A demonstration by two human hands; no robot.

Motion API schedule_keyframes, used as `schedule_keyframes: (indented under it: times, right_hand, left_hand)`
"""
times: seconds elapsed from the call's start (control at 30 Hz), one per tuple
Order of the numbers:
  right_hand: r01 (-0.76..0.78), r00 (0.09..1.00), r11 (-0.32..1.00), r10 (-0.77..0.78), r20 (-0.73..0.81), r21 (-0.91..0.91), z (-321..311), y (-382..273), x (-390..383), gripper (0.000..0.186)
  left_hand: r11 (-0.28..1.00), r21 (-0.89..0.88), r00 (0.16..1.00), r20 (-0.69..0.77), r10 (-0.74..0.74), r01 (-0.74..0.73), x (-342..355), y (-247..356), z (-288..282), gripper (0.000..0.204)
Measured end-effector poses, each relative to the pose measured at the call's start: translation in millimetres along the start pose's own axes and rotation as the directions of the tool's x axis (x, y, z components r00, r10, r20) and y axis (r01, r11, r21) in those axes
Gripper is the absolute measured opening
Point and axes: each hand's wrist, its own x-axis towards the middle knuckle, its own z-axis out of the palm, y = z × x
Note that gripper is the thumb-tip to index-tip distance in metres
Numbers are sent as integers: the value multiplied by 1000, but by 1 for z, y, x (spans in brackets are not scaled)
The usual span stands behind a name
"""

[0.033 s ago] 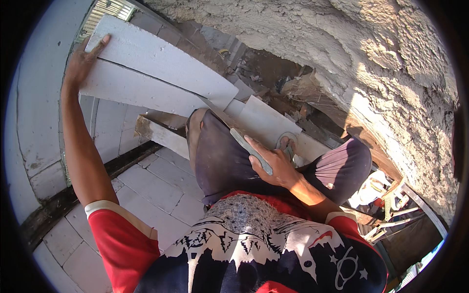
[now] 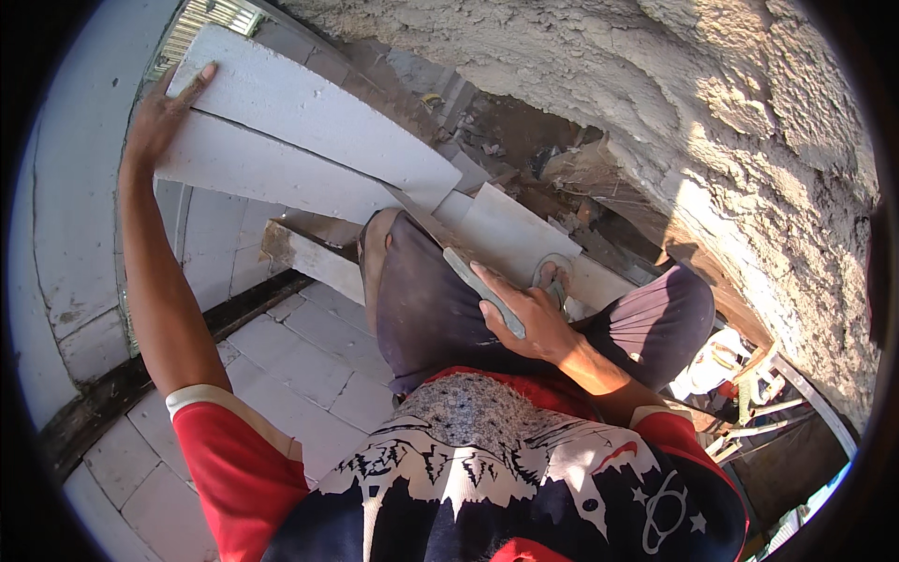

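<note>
A long white block [image 2: 281,122], like lightweight concrete, lies slanting across the upper left. A dark lengthwise slit runs between its two halves. My left hand [image 2: 164,117] grips the block's far left end, its thumb on the top face and its fingers over the edge. In my right hand [image 2: 529,318] is the grey handle of a hand saw [image 2: 421,220], held above my lap. The narrow blade points up and left to the block's near end, in line with the slit. How deep it sits there cannot be made out. My bent knee is beside the block's near end.
A rough plastered wall [image 2: 749,122] slopes along the upper right. White block pieces [image 2: 515,225] lie near my sandalled foot [image 2: 552,273], with rubble beyond. A pale block wall [image 2: 75,206] stands at left, and a short board-like piece [image 2: 314,258] juts below the block.
</note>
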Motion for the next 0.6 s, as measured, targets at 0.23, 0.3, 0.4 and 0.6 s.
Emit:
schedule_keyframes:
  times: [0.23, 0.3, 0.4, 0.6]
  right_hand:
    - [-99, 994, 994, 101, 34, -37, 25, -4, 27, 60]
    - [-22, 1000, 999, 23, -18, 27, 0, -10, 0, 61]
    - [64, 994, 998, -66, -84, -23, 0, -4, -33, 61]
    - [-44, 998, 998, 43, -42, -35, 50, 36, 59, 60]
  left_hand:
    - [997, 22, 988, 140, 64, -67, 27, 1, -5, 120]
    - [994, 60, 991, 103, 83, -90, 30, -28, 1, 121]
    - [999, -2, 983, 176, -41, 42, 20, 15, -11, 123]
    - [998, -57, 990, 138, -7, 15, 11, 25, -3, 125]
